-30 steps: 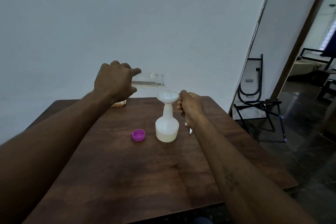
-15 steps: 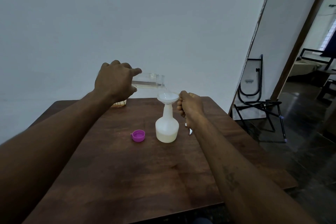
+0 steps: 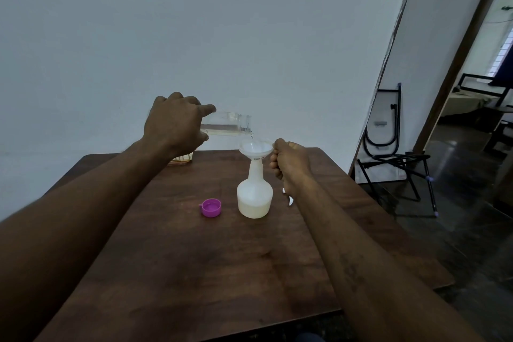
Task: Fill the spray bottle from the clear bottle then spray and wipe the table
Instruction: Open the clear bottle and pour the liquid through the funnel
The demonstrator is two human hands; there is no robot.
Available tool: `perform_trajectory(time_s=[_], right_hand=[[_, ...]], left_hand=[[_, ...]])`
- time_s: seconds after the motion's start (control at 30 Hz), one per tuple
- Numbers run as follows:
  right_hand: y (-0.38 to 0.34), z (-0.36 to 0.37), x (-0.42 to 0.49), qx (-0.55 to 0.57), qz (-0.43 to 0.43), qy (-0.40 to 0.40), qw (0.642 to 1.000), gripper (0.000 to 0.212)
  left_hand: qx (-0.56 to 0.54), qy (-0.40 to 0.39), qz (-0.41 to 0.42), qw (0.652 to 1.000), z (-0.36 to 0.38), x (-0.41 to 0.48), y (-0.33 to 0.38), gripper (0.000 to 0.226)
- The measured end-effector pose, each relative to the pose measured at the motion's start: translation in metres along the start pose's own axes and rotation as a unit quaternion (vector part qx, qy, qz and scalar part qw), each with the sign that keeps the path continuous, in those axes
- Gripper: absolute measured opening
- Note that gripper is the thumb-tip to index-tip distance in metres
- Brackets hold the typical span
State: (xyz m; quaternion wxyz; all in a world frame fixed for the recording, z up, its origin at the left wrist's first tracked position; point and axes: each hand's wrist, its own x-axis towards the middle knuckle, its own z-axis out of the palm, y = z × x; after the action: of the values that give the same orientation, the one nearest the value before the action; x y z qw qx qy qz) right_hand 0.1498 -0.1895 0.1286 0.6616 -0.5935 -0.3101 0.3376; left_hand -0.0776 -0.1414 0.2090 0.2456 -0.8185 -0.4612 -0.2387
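Both hands busy: your left hand (image 3: 175, 122) grips the tipped clear bottle (image 3: 226, 125) over the funnel (image 3: 256, 148); right hand (image 3: 290, 162) pinches its rim, spray bottle (image 3: 254, 193) upright on table (image 3: 194, 258).

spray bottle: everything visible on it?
The spray bottle is translucent white plastic: bulbous body, narrow neck, no spray head. It stands upright on the wooden table, pale liquid filling its lower part. A white funnel sits in its neck, its rim pinched by the right hand. A purple cap lies apart, to its left.
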Motion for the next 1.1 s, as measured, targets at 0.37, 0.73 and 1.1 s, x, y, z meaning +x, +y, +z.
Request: perform_trajectory(time_s=[0.37,0.73,1.1], right_hand=[[0.0008,-0.0003,0.0007,-0.003,-0.002,0.002,1.000,0.016],[0.0011,0.0000,-0.0002,0.001,0.000,-0.001,1.000,0.015],[0.0018,-0.0012,-0.0006,-0.002,-0.002,0.002,1.000,0.016]], left_hand=[[0.003,0.004,0.000,1.000,-0.0019,0.0015,-0.0008,0.062],[0.003,0.000,0.000,1.000,-0.0020,-0.0002,-0.0017,0.061],[0.013,0.005,0.008,1.000,-0.0014,0.0013,-0.0005,0.061]])
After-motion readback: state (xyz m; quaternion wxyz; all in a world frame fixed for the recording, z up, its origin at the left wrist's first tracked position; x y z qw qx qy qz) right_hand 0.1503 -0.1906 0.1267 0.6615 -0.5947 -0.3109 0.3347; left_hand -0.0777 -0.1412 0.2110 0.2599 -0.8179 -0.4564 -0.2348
